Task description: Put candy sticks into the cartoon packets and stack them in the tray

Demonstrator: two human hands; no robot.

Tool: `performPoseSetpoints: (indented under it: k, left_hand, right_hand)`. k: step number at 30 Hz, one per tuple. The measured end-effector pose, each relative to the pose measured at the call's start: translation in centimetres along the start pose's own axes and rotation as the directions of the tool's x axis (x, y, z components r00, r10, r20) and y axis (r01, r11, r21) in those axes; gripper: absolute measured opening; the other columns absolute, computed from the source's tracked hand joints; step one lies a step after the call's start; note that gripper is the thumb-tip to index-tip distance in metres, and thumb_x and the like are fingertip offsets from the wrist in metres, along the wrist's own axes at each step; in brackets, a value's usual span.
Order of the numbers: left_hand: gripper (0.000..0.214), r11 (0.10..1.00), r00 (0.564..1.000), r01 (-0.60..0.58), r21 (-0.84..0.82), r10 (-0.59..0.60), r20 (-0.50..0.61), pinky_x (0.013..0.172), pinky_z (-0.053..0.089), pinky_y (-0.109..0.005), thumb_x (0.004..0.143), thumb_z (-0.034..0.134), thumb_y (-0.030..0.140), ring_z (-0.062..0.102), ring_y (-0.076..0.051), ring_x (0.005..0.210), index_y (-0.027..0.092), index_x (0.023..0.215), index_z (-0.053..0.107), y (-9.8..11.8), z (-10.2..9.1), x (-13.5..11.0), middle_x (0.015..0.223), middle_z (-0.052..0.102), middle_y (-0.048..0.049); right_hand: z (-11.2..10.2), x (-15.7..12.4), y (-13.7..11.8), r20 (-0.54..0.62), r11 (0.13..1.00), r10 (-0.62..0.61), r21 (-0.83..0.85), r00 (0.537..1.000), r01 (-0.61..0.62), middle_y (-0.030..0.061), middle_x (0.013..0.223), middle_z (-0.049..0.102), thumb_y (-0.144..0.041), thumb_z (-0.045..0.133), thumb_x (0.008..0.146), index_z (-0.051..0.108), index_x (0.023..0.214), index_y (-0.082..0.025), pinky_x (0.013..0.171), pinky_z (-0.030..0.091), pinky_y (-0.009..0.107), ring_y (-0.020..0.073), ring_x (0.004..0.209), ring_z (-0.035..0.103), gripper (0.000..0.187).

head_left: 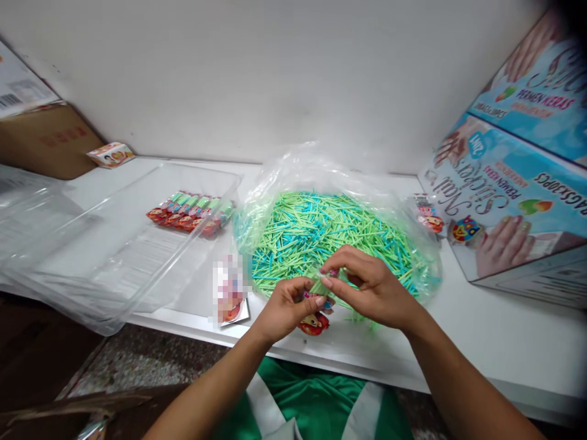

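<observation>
My left hand (pixel 288 305) is closed around a small packet (pixel 313 324) with a red cartoon figure at its lower end. Green sticks show at the packet's upper part. The fingers of my right hand (pixel 373 287) pinch that upper end, close to my left fingertips. Just behind both hands, a big clear plastic bag (pixel 316 162) lies open, heaped with thin green and blue sticks (pixel 316 226). To the left, several similar packets (pixel 186 211) with red figures and green sticks lie in a row by a clear plastic tray (pixel 151 278).
A partly blurred card (pixel 232 299) lies near the table's front edge. Blue printed boxes (pixel 509 195) stand stacked at the right, with another small packet (pixel 428 214) beside them. A cardboard box (pixel 50 137) and a small orange-white box (pixel 111 155) are at the back left.
</observation>
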State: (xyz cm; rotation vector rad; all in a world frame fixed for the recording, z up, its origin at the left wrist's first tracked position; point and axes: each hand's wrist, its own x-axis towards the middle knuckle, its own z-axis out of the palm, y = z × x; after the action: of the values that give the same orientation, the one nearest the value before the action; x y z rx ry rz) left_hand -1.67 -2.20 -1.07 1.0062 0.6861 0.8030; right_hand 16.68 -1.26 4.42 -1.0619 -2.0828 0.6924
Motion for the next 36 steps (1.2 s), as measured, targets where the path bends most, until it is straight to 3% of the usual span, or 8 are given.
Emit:
performPoseSetpoints:
  k: [4,7,15,21,25,28,32,36]
  left_hand:
    - [0.029,1.0,1.0,0.026,-0.009,-0.026,-0.006,0.064,0.054,-0.03,0.072,0.072,0.033,0.067,-0.018,0.069,0.011,0.09,0.064,0.0,-0.2,-0.2,0.083,0.07,-0.0085]
    - [0.029,1.0,1.0,0.016,-0.004,-0.016,-0.022,0.068,0.053,-0.031,0.07,0.073,0.033,0.067,-0.019,0.072,0.012,0.09,0.065,0.4,-0.2,-0.1,0.084,0.07,-0.0083]
    - [0.029,0.995,0.991,-0.084,0.047,0.088,-0.097,0.075,0.05,-0.031,0.069,0.074,0.032,0.064,-0.018,0.079,0.015,0.091,0.065,0.0,-0.2,0.2,0.087,0.067,-0.0054]
    - [0.023,0.951,0.926,-0.164,0.264,0.241,-0.291,0.06,0.05,-0.025,0.071,0.071,0.036,0.06,-0.012,0.062,0.014,0.081,0.068,4.5,-1.7,-1.2,0.072,0.064,-0.0013]
    - [0.032,0.76,0.663,-0.32,0.566,0.606,-0.439,0.057,0.049,-0.021,0.066,0.076,0.029,0.057,-0.008,0.059,0.014,0.091,0.064,13.3,-6.7,-1.7,0.074,0.064,0.0002]
    - [0.049,0.623,0.507,-0.226,0.749,0.732,-0.456,0.064,0.051,-0.025,0.066,0.077,0.029,0.058,-0.008,0.061,0.01,0.107,0.057,18.6,-13.6,-0.7,0.075,0.063,0.0006]
    - [0.053,0.66,0.562,0.213,0.72,0.52,-0.643,0.066,0.051,-0.029,0.067,0.074,0.027,0.055,-0.007,0.057,0.008,0.112,0.054,20.1,-23.1,2.0,0.076,0.061,-0.0001]
    - [0.056,0.643,0.619,0.375,0.667,0.363,-0.697,0.062,0.05,-0.028,0.062,0.077,0.026,0.057,-0.011,0.057,0.008,0.11,0.057,17.3,-27.4,4.9,0.077,0.064,-0.0032]
  right_hand:
    - [0.1,-0.2,0.2,-0.014,0.972,0.168,0.171,0.986,-0.163,-0.0045,0.066,0.051,-0.03,0.063,0.081,0.057,0.099,-0.023,0.044,0.028,0.022,0.0073,0.048,0.037,0.02]
    - [0.3,-0.2,0.3,-0.091,0.927,0.266,0.296,0.96,-0.229,-0.0031,0.063,0.052,-0.034,0.059,0.084,0.06,0.091,-0.022,0.049,0.034,0.023,0.0098,0.054,0.045,0.014]
    - [0.3,0.6,-0.4,-0.142,0.947,0.142,0.309,0.98,-0.092,0.0058,0.094,0.069,-0.028,0.06,0.083,0.07,0.079,-0.021,0.077,0.048,0.033,0.0196,0.09,0.062,0.012]
    - [-0.6,0.6,-0.3,-0.216,0.899,0.333,0.366,0.918,-0.24,0.0043,0.091,0.069,-0.036,0.063,0.081,0.066,0.103,-0.026,0.049,0.041,0.023,0.0118,0.062,0.055,0.024]
    - [-1.1,0.3,1.3,-0.294,0.854,0.422,0.446,0.857,-0.268,0.0021,0.074,0.064,-0.039,0.061,0.082,0.067,0.095,-0.022,0.04,0.03,0.022,0.007,0.046,0.037,0.022]
    - [-1.1,-0.1,2.2,-0.282,0.825,0.467,0.48,0.838,-0.298,0.0015,0.07,0.061,-0.038,0.062,0.081,0.066,0.095,-0.021,0.039,0.027,0.022,0.0072,0.045,0.036,0.022]
    - [-1.0,-0.5,2.5,-0.278,0.825,0.491,0.454,0.825,-0.338,0.0009,0.068,0.059,-0.039,0.063,0.08,0.066,0.094,-0.022,0.039,0.028,0.021,0.0075,0.046,0.037,0.022]
    - [-1.3,-0.6,2.6,-0.287,0.82,0.535,0.404,0.794,-0.406,0.0015,0.064,0.059,-0.045,0.064,0.077,0.066,0.092,-0.02,0.038,0.029,0.021,0.0081,0.046,0.037,0.029]
